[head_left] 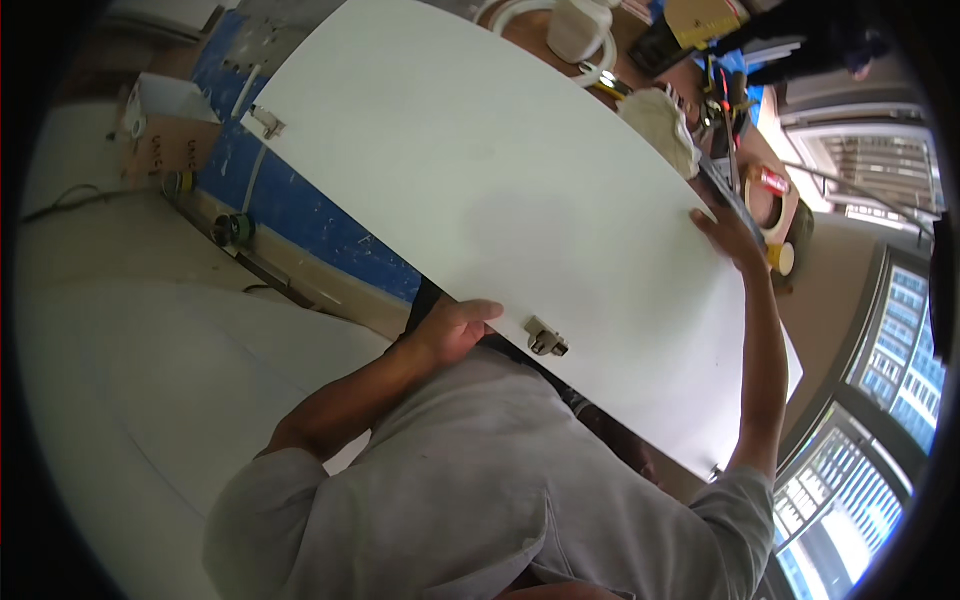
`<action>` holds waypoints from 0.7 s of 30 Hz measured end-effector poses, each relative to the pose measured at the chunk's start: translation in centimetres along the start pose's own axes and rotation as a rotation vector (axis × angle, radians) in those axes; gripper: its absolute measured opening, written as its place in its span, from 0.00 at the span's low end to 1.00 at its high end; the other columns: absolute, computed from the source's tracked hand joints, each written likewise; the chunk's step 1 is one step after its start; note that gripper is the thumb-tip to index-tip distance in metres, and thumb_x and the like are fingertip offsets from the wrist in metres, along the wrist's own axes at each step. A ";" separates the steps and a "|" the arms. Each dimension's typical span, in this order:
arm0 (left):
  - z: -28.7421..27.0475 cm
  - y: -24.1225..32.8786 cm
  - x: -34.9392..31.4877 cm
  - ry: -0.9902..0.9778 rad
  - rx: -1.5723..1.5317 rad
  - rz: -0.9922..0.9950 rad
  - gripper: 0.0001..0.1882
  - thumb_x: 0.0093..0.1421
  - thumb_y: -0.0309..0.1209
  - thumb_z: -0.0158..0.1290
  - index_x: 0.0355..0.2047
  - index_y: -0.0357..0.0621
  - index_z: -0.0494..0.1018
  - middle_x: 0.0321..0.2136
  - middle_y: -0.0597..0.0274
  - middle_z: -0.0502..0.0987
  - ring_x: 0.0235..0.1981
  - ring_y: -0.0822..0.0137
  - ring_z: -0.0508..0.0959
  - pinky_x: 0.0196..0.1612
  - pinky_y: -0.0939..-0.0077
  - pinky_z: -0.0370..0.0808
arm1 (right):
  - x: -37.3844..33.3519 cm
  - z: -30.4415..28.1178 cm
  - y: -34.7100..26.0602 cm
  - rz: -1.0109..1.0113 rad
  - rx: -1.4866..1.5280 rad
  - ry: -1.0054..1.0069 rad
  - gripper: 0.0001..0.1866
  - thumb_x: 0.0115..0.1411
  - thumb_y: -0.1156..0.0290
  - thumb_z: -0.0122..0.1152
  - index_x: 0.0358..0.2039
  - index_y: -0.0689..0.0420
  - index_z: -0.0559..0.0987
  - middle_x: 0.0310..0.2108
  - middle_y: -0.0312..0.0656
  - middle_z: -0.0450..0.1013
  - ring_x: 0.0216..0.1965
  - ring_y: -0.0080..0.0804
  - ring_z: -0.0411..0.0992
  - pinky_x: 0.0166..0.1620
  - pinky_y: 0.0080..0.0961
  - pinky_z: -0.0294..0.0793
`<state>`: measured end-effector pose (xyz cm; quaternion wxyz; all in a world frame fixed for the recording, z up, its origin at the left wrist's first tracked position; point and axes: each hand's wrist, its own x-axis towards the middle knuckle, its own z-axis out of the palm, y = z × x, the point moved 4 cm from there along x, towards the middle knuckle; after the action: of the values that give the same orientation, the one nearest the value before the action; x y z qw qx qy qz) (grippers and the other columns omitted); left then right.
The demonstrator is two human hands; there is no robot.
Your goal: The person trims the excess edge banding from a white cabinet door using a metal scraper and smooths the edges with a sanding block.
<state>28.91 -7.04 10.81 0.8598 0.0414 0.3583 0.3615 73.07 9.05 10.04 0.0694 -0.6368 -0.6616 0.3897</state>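
Note:
A long white cabinet door (pixel 430 130) lies slanted across the view in front of my body. Three metal hinges sit along its near edge: one hinge (pixel 265 122) at the far left corner, another hinge (pixel 546 337) close to my torso, and a partly hidden hinge (pixel 714 472) by my right arm. My left hand (pixel 462 328) grips the near edge, thumb on the face and fingers mostly underneath. Across the panel, my right hand (pixel 730 238) is closed on the far edge, its forearm reaching over the door's right end.
Beyond the door lie a crumpled pale cloth (pixel 660 125), a white plastic jug (pixel 580 30) and several tools. Blue sheeting (pixel 330 225) covers the floor at left, beside a carton (pixel 170 130) and a green tape roll (pixel 238 229). Windows (pixel 890 350) stand at right.

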 end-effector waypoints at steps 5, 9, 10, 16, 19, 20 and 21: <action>-2.3 0.6 2.6 -0.167 -0.154 0.048 0.34 0.59 0.35 0.68 0.63 0.43 0.66 0.58 0.57 0.74 0.62 0.58 0.73 0.65 0.55 0.71 | -3.1 -6.8 -7.4 0.053 -0.091 0.158 0.28 0.65 0.50 0.66 0.52 0.62 0.82 0.35 0.42 0.82 0.34 0.25 0.75 0.42 0.29 0.75; -2.4 1.7 8.8 -0.329 -0.188 0.105 0.40 0.59 0.47 0.66 0.66 0.45 0.64 0.62 0.60 0.71 0.65 0.60 0.68 0.67 0.58 0.67 | -7.3 -12.2 -15.5 0.151 -0.112 0.328 0.24 0.63 0.53 0.69 0.48 0.62 0.82 0.32 0.43 0.81 0.32 0.30 0.75 0.39 0.32 0.74; -1.2 2.5 10.3 -0.416 -0.220 0.105 0.41 0.60 0.50 0.65 0.67 0.46 0.62 0.63 0.61 0.70 0.66 0.61 0.66 0.67 0.58 0.66 | -8.3 -12.7 -17.3 0.137 -0.252 0.393 0.24 0.63 0.52 0.69 0.46 0.62 0.82 0.32 0.44 0.80 0.31 0.32 0.75 0.38 0.34 0.74; 0.9 3.6 16.1 -0.230 -0.307 0.223 0.44 0.60 0.54 0.62 0.69 0.47 0.59 0.64 0.62 0.69 0.67 0.60 0.65 0.68 0.58 0.65 | -12.7 -11.8 -22.0 -0.171 -0.697 0.730 0.25 0.55 0.51 0.76 0.37 0.62 0.82 0.27 0.52 0.76 0.29 0.52 0.74 0.35 0.44 0.70; 0.8 2.4 17.0 -0.208 -0.303 0.166 0.39 0.63 0.53 0.60 0.67 0.47 0.60 0.63 0.61 0.68 0.65 0.61 0.67 0.69 0.57 0.65 | -13.5 -10.3 -21.3 -0.169 -0.762 0.794 0.24 0.50 0.52 0.79 0.34 0.60 0.83 0.25 0.45 0.76 0.29 0.45 0.74 0.40 0.42 0.69; 0.4 1.4 17.5 -0.193 -0.298 0.125 0.38 0.64 0.53 0.60 0.66 0.47 0.61 0.63 0.61 0.68 0.65 0.62 0.68 0.69 0.57 0.65 | -13.8 -9.8 -20.9 -0.193 -0.803 0.817 0.24 0.49 0.52 0.80 0.34 0.60 0.83 0.25 0.44 0.76 0.30 0.44 0.74 0.41 0.42 0.69; -0.5 0.4 18.8 -0.165 -0.291 0.079 0.36 0.65 0.52 0.58 0.65 0.46 0.61 0.63 0.61 0.68 0.63 0.61 0.69 0.69 0.56 0.64 | -13.9 -9.4 -20.7 -0.207 -0.816 0.820 0.24 0.47 0.52 0.81 0.32 0.59 0.83 0.25 0.42 0.76 0.30 0.41 0.74 0.45 0.41 0.68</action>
<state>37.40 5.39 -0.46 0.8683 -0.0400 0.2284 0.4385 64.79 2.94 34.59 0.1064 -0.6427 -0.7362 -0.1835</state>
